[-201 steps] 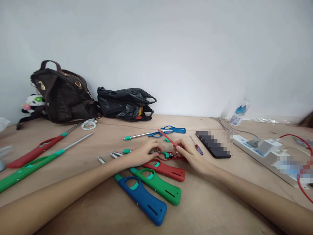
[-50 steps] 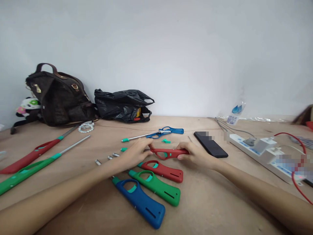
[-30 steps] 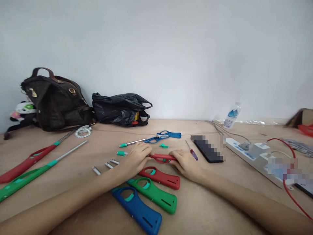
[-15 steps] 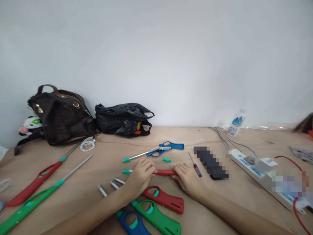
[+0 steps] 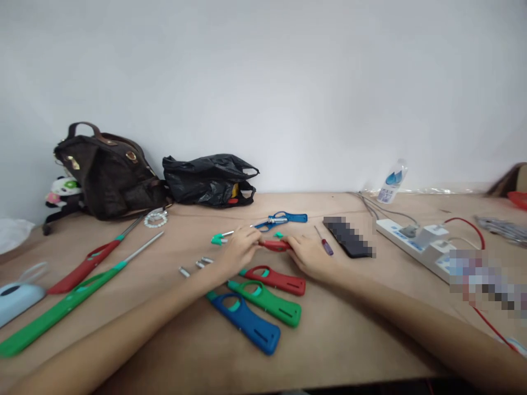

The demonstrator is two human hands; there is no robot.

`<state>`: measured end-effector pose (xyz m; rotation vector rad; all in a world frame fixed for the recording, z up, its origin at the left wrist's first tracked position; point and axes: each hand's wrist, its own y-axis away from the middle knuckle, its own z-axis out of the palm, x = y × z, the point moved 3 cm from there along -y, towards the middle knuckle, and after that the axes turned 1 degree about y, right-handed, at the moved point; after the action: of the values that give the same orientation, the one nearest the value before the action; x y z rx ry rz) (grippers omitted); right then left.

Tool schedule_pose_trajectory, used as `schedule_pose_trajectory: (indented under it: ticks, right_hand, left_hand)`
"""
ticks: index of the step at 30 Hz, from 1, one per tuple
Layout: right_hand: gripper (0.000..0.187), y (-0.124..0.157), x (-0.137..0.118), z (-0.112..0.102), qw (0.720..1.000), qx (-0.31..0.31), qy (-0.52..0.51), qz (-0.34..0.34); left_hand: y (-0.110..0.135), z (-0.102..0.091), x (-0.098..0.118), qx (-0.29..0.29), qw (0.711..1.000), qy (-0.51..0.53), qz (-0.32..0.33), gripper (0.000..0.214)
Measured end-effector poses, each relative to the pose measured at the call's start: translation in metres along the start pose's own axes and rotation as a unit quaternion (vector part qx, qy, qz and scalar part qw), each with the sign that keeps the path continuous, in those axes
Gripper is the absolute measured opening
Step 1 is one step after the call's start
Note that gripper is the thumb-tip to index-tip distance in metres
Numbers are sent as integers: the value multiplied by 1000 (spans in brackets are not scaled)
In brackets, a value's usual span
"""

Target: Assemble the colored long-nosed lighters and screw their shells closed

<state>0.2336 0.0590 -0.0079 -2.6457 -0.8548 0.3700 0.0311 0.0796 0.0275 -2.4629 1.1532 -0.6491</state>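
Note:
Both my hands press on a red lighter body lying on the wooden table. My left hand is closed over its left end, near a metal tube with a green tip. My right hand is closed over its right end. Just in front of my hands lie a red handle shell, a green one and a blue one, side by side.
A half-open blue lighter and a small screwdriver lie behind my hands, beside a phone. A power strip is at right. Long red and green lighters lie left. A brown bag and black bag stand against the wall.
The red lighter body, held up between both hands 1.7 s ago, now lies flat on the table under them. The camera view has shifted; a pale blue object has appeared at far left.

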Motion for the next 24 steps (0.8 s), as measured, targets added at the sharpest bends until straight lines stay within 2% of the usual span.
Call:
schedule_pose_trajectory:
  ticks: [6,10,14,19,24]
  right_hand:
    - [20,-9,3,-3,995,-79,27,55]
    - [20,-5,4,-10,993,-73,67,57]
    - [16,-5,-3,-14,994,-86,49,42]
    - [17,-16,-17,-8,994,-104,-23,27]
    - [18,-23,-22,-1,992,-118,12,52]
  left_hand:
    - [-3,1,3,0,1000,31,-5,15]
    - [-3,4,6,-1,999,43,-16,15]
    - [-6,4,10,18,999,50,-13,13]
    - [-11,11,14,13,1000,12,26,14]
    - [-9,17,14,20,999,-6,26,16]
